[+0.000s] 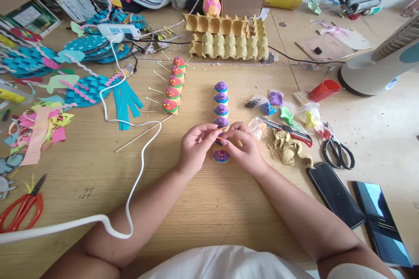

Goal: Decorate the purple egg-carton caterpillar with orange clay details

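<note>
A column of egg-carton cups [221, 110] covered in purple and blue clay stands at the middle of the table, the nearest cup bearing a face and an orange loop. Over its near part, my left hand [199, 146] and my right hand [245, 146] meet from either side. Each has thumb and fingers pinched on a thin orange strand [220, 138] between them. The hands partly cover one purple cup. Further left stands a similar red and green row [175, 82] with faces and green-tipped sticks beside it.
Bagged coloured clay [288, 114], a utility knife [291, 130], torn carton [288, 150], black scissors [337, 150] and a phone [335, 194] lie right. A white cable [142, 161] crosses the left side near my forearm. Egg cartons [234, 45] stand behind.
</note>
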Demonstrator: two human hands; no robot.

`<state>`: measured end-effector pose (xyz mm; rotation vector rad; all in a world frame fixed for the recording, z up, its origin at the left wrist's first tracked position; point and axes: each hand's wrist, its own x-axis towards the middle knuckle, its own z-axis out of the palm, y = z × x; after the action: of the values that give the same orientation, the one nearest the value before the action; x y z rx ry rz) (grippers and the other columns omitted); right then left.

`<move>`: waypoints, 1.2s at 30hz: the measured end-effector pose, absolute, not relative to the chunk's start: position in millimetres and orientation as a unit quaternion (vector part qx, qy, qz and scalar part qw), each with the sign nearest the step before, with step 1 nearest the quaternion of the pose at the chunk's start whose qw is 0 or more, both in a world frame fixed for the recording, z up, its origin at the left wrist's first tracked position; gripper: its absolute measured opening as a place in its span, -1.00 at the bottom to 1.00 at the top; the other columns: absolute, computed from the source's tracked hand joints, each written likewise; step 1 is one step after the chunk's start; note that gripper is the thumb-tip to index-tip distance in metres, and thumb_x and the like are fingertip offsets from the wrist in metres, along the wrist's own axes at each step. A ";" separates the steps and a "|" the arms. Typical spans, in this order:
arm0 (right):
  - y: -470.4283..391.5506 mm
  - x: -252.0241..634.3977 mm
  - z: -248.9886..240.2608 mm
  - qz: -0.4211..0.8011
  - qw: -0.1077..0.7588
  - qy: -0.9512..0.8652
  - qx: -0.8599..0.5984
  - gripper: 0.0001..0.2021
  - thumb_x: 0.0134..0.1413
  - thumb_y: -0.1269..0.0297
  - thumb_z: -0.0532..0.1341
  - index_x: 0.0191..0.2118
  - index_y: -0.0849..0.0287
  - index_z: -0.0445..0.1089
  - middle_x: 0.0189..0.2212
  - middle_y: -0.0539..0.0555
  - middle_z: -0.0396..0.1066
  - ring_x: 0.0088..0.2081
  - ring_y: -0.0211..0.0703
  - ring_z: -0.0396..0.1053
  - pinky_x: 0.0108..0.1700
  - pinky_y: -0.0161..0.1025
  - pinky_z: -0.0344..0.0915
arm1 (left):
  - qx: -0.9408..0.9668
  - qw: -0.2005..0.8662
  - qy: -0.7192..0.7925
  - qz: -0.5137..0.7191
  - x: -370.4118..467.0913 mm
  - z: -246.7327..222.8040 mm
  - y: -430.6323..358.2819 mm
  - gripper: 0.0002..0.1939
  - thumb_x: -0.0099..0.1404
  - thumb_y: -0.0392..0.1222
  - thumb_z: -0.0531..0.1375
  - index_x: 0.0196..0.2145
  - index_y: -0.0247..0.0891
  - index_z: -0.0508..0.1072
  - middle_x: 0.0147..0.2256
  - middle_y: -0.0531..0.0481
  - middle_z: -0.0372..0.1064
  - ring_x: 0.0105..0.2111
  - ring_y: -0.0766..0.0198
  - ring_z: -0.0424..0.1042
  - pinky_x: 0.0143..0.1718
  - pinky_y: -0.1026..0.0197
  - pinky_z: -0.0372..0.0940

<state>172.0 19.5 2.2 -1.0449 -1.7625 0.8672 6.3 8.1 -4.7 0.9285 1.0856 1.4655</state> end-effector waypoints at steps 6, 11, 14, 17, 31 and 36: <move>21.7 172.5 -1.6 0.380 0.469 -0.664 -0.442 -0.78 0.29 0.04 0.29 -0.27 0.07 0.52 -0.23 0.09 0.41 -0.11 -0.05 0.41 0.04 -0.05 0.35 | 0.389 0.529 0.457 0.600 7.0 -8.0 9.5 -0.64 0.15 0.02 0.48 -0.19 -0.23 0.59 -0.25 -0.07 0.65 -0.20 0.21 0.64 -0.10 0.16 0.51; 23.3 172.6 -4.3 0.391 0.484 -0.648 -0.439 -0.75 0.31 0.02 0.28 -0.27 0.07 0.51 -0.24 0.09 0.41 -0.13 -0.07 0.41 0.01 -0.07 0.35 | 0.410 0.526 0.454 0.590 5.8 -11.0 9.2 -0.66 0.21 -0.02 0.46 -0.14 -0.24 0.59 -0.20 -0.08 0.65 -0.17 0.21 0.64 -0.06 0.16 0.51; 24.0 172.8 -4.3 0.391 0.488 -0.644 -0.442 -0.75 0.31 0.00 0.27 -0.26 0.07 0.51 -0.25 0.09 0.43 -0.15 -0.08 0.40 -0.03 -0.09 0.35 | 0.426 0.521 0.458 0.581 5.0 -10.7 8.7 -0.67 0.24 -0.02 0.44 -0.11 -0.24 0.60 -0.21 -0.09 0.65 -0.18 0.22 0.64 -0.08 0.18 0.51; 24.7 172.8 -4.0 0.390 0.491 -0.639 -0.446 -0.75 0.32 0.01 0.27 -0.26 0.07 0.51 -0.27 0.09 0.44 -0.18 -0.08 0.39 -0.08 -0.11 0.35 | 0.436 0.514 0.463 0.576 5.0 -9.8 8.4 -0.66 0.25 0.00 0.43 -0.10 -0.24 0.60 -0.22 -0.10 0.65 -0.19 0.21 0.65 -0.10 0.18 0.52; 25.3 171.9 -6.0 0.423 0.468 -0.631 -0.452 -0.86 0.27 0.16 0.33 -0.23 0.09 0.55 -0.25 0.09 0.40 -0.17 -0.10 0.40 -0.09 -0.13 0.34 | 0.438 0.491 0.496 0.567 3.3 -12.2 10.2 -0.64 0.25 -0.03 0.42 -0.06 -0.25 0.59 -0.26 -0.07 0.66 -0.27 0.24 0.64 -0.17 0.22 0.52; 25.5 171.6 -5.7 0.415 0.470 -0.633 -0.454 -0.90 0.25 0.21 0.33 -0.26 0.10 0.54 -0.29 0.07 0.40 -0.20 -0.12 0.39 -0.11 -0.14 0.34 | 0.458 0.483 0.491 0.562 3.5 -12.8 10.3 -0.64 0.30 -0.08 0.38 0.00 -0.25 0.56 -0.25 -0.07 0.66 -0.26 0.25 0.65 -0.13 0.22 0.53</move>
<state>171.6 25.5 -5.7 -1.1123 -1.5513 1.0164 3.5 10.3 -12.8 1.1164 1.1970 1.3698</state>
